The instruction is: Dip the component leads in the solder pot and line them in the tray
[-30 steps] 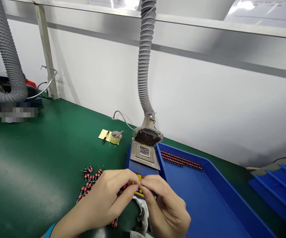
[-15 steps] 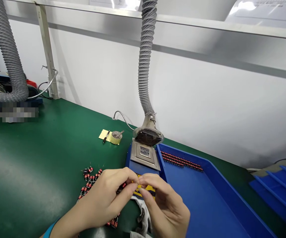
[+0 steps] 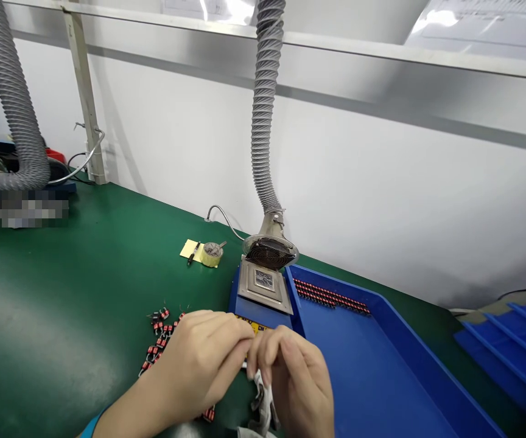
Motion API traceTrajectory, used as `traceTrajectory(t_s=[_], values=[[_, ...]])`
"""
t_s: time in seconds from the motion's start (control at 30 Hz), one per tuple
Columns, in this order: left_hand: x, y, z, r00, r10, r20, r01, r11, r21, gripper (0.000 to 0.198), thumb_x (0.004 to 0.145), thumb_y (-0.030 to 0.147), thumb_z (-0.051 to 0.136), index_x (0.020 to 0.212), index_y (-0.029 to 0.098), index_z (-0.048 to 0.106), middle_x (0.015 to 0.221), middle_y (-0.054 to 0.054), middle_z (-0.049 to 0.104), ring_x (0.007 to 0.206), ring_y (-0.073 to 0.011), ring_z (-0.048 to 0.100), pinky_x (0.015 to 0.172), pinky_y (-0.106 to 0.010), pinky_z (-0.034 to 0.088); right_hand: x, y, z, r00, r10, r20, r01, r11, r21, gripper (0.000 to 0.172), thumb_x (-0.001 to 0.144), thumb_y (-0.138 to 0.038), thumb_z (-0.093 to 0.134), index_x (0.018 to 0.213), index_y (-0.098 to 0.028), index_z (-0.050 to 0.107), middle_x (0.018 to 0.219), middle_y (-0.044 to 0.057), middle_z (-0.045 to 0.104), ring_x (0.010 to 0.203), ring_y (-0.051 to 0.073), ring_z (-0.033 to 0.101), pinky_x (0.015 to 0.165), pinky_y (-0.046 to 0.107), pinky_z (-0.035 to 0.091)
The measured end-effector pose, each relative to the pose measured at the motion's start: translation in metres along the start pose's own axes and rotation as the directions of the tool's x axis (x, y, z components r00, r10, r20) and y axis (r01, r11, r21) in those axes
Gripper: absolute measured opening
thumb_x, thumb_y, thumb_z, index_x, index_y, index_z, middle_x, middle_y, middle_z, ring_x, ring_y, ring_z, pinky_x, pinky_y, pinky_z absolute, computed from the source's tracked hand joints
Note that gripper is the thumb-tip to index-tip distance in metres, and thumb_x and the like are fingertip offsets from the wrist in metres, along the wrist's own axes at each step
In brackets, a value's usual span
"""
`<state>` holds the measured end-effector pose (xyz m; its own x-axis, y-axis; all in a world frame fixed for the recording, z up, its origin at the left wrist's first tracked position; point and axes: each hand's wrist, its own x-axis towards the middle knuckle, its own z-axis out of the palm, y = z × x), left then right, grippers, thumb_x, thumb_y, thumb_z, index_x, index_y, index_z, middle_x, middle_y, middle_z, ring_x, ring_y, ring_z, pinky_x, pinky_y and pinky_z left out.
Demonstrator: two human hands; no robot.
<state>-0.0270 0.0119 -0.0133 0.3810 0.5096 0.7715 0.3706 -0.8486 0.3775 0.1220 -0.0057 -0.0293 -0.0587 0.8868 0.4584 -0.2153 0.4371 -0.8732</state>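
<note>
My left hand (image 3: pixel 201 359) is closed in a pinch over the middle of the bench. A small red-and-black component showed between its thumb and forefinger a moment ago; the fingers hide it now. Close against those fingertips is my right hand (image 3: pixel 293 380), its fingers curled together; whatever they pinch is too small or hidden to name. Small red-and-black components with wire leads (image 3: pixel 160 344) lie in a loose pile on the green bench (image 3: pixel 84 274), partly behind my left hand. Below the hands is a crumpled white-grey cloth (image 3: pixel 263 404).
A solder pot (image 3: pixel 265 289) stands ahead under a fume hood (image 3: pixel 270 246) with a grey hose (image 3: pixel 265 109). Right of it, a blue tray (image 3: pixel 382 371) has rows of components (image 3: pixel 331 296) at its far edge. A tape roll (image 3: pixel 211 254) and a pen (image 3: pixel 193 253) lie on yellow paper.
My right hand has turned and curled its fingers inward, shifting slightly left. My left hand stays nearly in place, its fingers now covering the component. The view has shifted slightly.
</note>
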Motion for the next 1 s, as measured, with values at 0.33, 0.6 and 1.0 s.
traceTrajectory(t_s=[0.33,0.6,1.0], values=[[0.0,0.004,-0.008,0.906,-0.354,0.233,0.42,0.821,-0.385,0.016,0.097,0.018,0.045,0.083,0.021,0.053,0.077,0.007,0.059,0.07,-0.0078,0.053,0.069,-0.016,0.04,0.003,0.004,0.001,0.866,-0.5,-0.008,0.435,0.761,-0.481,0.029,0.079,0.002,0.064,0.093,-0.022,0.071,0.079,0.001,0.072,0.072,0.016,0.068,0.063,0.027,0.055],[0.003,0.004,-0.008,0.896,-0.354,0.267,0.442,0.76,-0.477,0.018,0.096,0.02,0.047,0.08,0.02,0.055,0.073,0.005,0.057,0.066,-0.0091,0.052,0.062,-0.017,0.04,0.002,0.001,-0.005,0.886,-0.461,0.047,0.421,0.761,-0.494,0.031,0.082,0.001,0.061,0.097,-0.025,0.069,0.08,0.002,0.071,0.077,0.019,0.066,0.065,0.03,0.054],[0.0,0.003,-0.001,0.994,-0.113,0.011,0.113,0.976,-0.186,0.018,0.095,0.008,0.042,0.085,0.019,0.051,0.072,0.003,0.062,0.06,-0.0091,0.055,0.06,-0.018,0.041,-0.002,-0.005,-0.001,0.999,0.009,-0.032,-0.009,1.0,0.018,0.028,0.095,-0.034,0.052,0.072,-0.02,0.059,0.053,-0.002,0.055,0.049,0.012,0.056,0.051,0.024,0.046]])
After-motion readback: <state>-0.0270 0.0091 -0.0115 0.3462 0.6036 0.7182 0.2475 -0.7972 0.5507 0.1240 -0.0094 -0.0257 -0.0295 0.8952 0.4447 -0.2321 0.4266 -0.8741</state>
